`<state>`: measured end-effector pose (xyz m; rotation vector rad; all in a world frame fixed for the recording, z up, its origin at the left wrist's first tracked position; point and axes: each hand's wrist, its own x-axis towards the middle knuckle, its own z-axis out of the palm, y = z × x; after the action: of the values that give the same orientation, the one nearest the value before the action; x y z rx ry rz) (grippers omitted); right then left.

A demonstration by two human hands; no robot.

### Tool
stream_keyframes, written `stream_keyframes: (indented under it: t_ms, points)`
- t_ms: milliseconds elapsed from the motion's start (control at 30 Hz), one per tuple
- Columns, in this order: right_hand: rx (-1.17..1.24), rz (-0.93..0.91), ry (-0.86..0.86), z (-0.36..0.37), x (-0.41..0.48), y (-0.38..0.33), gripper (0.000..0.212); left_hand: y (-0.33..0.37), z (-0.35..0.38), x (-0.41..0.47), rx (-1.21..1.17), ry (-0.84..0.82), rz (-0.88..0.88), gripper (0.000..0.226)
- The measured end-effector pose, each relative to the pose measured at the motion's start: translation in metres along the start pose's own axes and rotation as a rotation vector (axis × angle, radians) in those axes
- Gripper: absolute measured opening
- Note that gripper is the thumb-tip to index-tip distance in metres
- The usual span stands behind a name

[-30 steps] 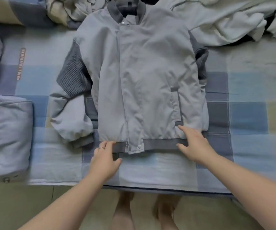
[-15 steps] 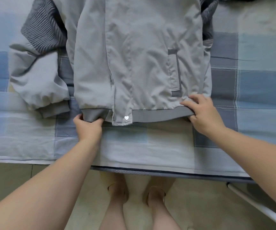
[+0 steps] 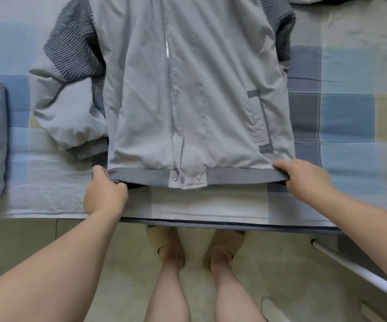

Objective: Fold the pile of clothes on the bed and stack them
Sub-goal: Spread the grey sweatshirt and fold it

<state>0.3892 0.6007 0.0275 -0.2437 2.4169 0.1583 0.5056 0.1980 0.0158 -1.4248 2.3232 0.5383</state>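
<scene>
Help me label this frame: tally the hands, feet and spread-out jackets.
Hands: 2 (left hand, right hand, each pinching the hem)
Feet: 2 (left foot, right foot)
Jackets: 1 (jacket)
Total: 5
</scene>
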Motion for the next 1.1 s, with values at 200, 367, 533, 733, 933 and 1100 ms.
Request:
stream_keyframes:
  t_ms: [200,367,533,733,933,1100]
  points:
    - [0.033,-0.042,0.068,0.007,0.0,-0.03,0.045,-0.025,0.009,0.01,0.119,-0.024,0.1,0.036]
    - [0.033,0.137,0.035,0.024,-0.006,-0.021,0.025,-0.046,0.008,0.022,0.222,-0.033,0.064,0.009]
    - [-0.038,0.275,-0.188,0.026,-0.007,-0.012,0.011,-0.068,-0.003,0.028,0.483,-0.061,0.267,0.019]
    - [-0.122,-0.063,0.031,0.031,-0.022,-0.031,0.02,-0.084,-0.005,0.032,0.764,-0.015,0.574,0.028]
    - [-0.112,-0.015,-0.078,0.033,-0.022,-0.031,0.019,-0.076,-0.013,0.037,0.868,-0.13,0.545,0.02]
    - [-0.022,-0.012,-0.052,0.036,-0.03,-0.029,0.017,-0.055,-0.007,0.009,0.521,-0.056,0.948,0.023]
